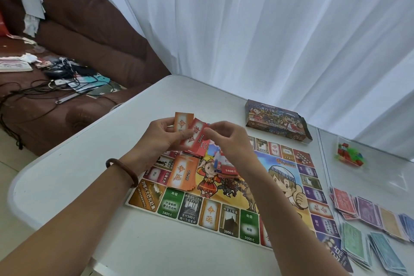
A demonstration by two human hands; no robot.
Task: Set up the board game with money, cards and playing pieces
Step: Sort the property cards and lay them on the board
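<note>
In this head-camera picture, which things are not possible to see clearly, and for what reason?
Head view: the card stack marked 1400 on the game board is blurred and partly behind the right hand.
Head view: the bag of playing pieces is blurred, so the pieces cannot be counted.
Head view: the play money piles are cut off by the right edge.
Head view: the cards in the left hand show one side only.

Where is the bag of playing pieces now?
Head view: the bag of playing pieces lies on the table right of the game board, between the game box and the paper money.
</note>
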